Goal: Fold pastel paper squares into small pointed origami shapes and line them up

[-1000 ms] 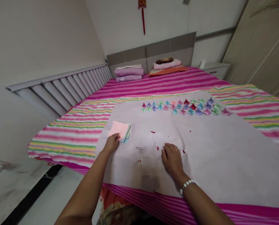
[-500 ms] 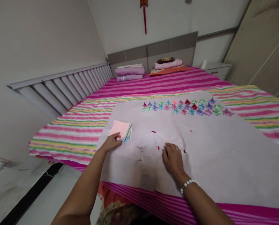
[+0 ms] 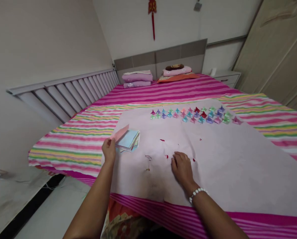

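Observation:
My left hand [image 3: 109,149] pinches a pink paper sheet [image 3: 120,133] by its near corner and holds it tilted just above a small stack of coloured paper squares [image 3: 128,141], whose top sheet is light blue. My right hand [image 3: 182,167] rests palm down on the pale lilac cloth [image 3: 225,156], fingers loosely curled, with nothing seen in it. A white bead bracelet [image 3: 197,193] is on that wrist. Several small folded paper shapes [image 3: 193,115] in many colours lie in rows further back on the cloth.
The cloth lies over a bed with a pink and multicoloured striped cover [image 3: 88,132]. Folded bedding [image 3: 137,79] and pillows [image 3: 177,71] sit at the headboard. Small red scraps [image 3: 166,156] dot the cloth. A nightstand [image 3: 225,77] and a wardrobe [image 3: 275,49] stand at the right.
My left hand has lifted the pink top sheet off the stack, uncovering a light blue sheet. My right hand has stayed where it was.

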A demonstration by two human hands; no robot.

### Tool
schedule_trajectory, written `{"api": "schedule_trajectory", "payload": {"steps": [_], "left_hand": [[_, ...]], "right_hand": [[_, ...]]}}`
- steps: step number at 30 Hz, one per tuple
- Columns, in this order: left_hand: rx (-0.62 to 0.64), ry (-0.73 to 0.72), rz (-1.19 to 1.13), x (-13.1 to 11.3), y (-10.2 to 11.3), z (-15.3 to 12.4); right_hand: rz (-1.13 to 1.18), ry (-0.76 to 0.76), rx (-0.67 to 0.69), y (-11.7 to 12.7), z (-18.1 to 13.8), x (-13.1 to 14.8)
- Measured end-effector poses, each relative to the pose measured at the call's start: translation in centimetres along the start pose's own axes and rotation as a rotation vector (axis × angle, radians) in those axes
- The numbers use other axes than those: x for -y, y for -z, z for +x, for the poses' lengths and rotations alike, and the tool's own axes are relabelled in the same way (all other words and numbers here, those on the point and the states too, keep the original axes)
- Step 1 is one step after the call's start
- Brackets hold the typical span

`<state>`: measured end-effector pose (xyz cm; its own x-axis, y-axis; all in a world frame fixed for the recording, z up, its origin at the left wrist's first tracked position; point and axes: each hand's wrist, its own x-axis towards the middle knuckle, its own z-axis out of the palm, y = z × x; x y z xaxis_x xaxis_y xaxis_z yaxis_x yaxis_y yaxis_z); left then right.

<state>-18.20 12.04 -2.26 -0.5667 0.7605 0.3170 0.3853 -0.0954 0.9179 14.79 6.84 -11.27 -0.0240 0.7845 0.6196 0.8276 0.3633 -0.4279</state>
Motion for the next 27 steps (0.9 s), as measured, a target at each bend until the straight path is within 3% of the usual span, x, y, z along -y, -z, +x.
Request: {"api": "schedule_trajectory", "payload": {"steps": [3, 7, 11, 17, 24, 27], "left_hand": [[-0.067, 0.070, -0.176, -1.8, 0.6, -0.3], [0.008, 0.135, -0.352, -4.2, 0.7, -2.3], [0.202, 0.318, -0.630, -6.0, -0.2, -6.3], [0.454, 0.350, -0.661, -8.2, -2.6, -12.5], [0.660, 0.411, -0.691, -9.4, -5.0, -17.0], [0.694, 0.463, -0.788, -9.8, -5.4, -18.1]], "right_hand": [[0.023, 0.004, -0.017, 0.2, 0.0, 0.0], [0.138, -0.022, -0.017, 0.8, 0.1, 0.1], [0.432, -0.117, 0.047, 2.0, -0.4, 1.5], [1.068, -0.546, 0.272, 5.2, -1.2, 4.7], [1.283, -0.654, 0.350, 7.2, -2.1, 4.8], [1.419, -0.776, 0.305, 7.8, -2.6, 4.5]]}}
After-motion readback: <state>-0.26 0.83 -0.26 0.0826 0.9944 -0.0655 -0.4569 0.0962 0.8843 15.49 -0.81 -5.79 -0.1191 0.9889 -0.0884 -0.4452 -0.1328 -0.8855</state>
